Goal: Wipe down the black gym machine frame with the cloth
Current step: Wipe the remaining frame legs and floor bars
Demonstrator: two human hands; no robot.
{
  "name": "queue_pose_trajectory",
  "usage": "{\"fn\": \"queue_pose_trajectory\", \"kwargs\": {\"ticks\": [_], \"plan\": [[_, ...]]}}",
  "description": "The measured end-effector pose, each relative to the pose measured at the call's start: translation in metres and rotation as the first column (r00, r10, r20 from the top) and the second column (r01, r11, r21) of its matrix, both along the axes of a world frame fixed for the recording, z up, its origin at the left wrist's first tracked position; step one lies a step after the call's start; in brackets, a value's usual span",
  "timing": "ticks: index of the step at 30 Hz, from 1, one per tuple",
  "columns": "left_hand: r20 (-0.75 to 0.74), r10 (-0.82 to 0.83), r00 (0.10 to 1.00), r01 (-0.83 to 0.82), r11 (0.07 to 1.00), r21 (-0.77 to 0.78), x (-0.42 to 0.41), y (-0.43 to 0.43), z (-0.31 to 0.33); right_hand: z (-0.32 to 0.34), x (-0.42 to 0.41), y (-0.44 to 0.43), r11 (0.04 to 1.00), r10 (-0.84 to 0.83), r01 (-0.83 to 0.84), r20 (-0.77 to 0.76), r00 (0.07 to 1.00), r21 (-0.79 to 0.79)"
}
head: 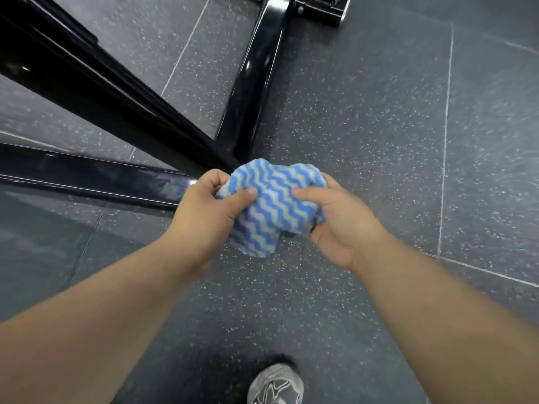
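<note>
Your soft crumpled cloth [271,205] carries zigzag stripes, bright blue alternating with pale whitish grey. The glossy metal tube frame [253,91] is deep black, streaked with thin white highlights. The rubber tile floor [364,126] is dark grey, speckled all over with white flecks and crossed by pale seams. Your sports shoe [275,384] is grey with white and black lines.
</note>
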State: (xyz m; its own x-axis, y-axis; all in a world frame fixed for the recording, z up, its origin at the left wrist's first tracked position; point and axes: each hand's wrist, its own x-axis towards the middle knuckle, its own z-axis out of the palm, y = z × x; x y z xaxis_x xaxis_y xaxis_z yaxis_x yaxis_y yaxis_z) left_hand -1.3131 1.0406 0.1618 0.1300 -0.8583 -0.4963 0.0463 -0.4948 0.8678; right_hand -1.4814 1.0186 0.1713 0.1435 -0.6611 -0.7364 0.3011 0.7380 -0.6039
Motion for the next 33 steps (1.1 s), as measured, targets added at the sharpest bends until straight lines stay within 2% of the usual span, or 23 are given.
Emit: {"fn": "queue_pose_trajectory", "kwargs": {"ticks": [2, 3, 6, 7, 9, 11, 14, 17, 20, 23, 26, 28, 31, 33], "plan": [[0.036, 0.005, 0.999, -0.004, 0.999, -0.047, -0.001, 0.005, 0.008, 0.011, 0.009, 0.0, 0.994, 0.107, -0.11, 0.102, 0.989, 0.017], [-0.016, -0.003, 1.0, 0.002, 0.999, -0.053, -0.002, 0.007, 0.016, 0.015, 0.015, 0.002, 0.985, 0.169, -0.172, 0.137, 0.976, 0.011], [-0.124, -0.03, 0.992, 0.026, 0.999, -0.035, 0.007, 0.013, 0.037, 0.024, 0.033, 0.006, 0.982, 0.189, -0.187, 0.091, 0.978, -0.035], [-0.12, -0.042, 0.992, 0.041, 0.999, -0.013, 0.01, 0.012, 0.042, 0.028, 0.036, 0.006, 0.985, 0.164, -0.162, 0.035, 0.986, -0.06], [-0.134, -0.089, 0.987, 0.107, 0.984, 0.14, 0.025, 0.013, 0.059, 0.041, 0.044, 0.007, 0.983, 0.157, -0.16, -0.04, 0.987, -0.094], [-0.212, -0.12, 0.97, 0.17, 0.956, 0.239, 0.046, 0.015, 0.075, 0.054, 0.05, 0.01, 0.978, 0.185, -0.186, -0.018, 0.983, -0.095], [-0.283, -0.235, 0.93, 0.286, 0.946, 0.155, 0.065, 0.019, 0.1, 0.085, 0.058, 0.017, 0.968, 0.224, -0.214, 0.069, 0.972, -0.133], [-0.289, -0.177, 0.941, 0.208, 0.975, 0.082, 0.071, 0.021, 0.12, 0.112, 0.064, 0.024, 0.955, 0.241, -0.236, 0.008, 0.97, -0.181], [-0.264, -0.063, 0.962, 0.072, 0.997, 0.025, 0.07, 0.018, 0.14, 0.136, 0.061, 0.026, 0.961, 0.179, -0.186, -0.05, 0.983, -0.206], [-0.359, -0.033, 0.933, 0.038, 0.999, 0.008, 0.071, 0.015, 0.159, 0.159, 0.06, 0.026, 0.961, 0.112, -0.138, -0.119, 0.986, -0.24], [-0.388, -0.096, 0.917, 0.094, 0.995, -0.025, 0.077, 0.007, 0.175, 0.173, 0.063, 0.02, 0.951, 0.061, -0.129, -0.239, 0.969, -0.282], [-0.351, -0.109, 0.93, 0.111, 0.994, -0.015, 0.085, 0.004, 0.184, 0.181, 0.067, 0.014, 0.955, -0.002, -0.065, -0.225, 0.974, -0.291], [-0.281, -0.29, 0.915, 0.318, 0.946, 0.059, 0.089, 0.005, 0.198, 0.194, 0.072, 0.01, 0.956, -0.07, 0.009, -0.198, 0.978, -0.292], [-0.245, -0.354, 0.902, 0.386, 0.917, 0.096, 0.092, 0.008, 0.207, 0.204, 0.073, 0.01, 0.965, -0.087, 0.036, -0.186, 0.979, -0.262]]}}
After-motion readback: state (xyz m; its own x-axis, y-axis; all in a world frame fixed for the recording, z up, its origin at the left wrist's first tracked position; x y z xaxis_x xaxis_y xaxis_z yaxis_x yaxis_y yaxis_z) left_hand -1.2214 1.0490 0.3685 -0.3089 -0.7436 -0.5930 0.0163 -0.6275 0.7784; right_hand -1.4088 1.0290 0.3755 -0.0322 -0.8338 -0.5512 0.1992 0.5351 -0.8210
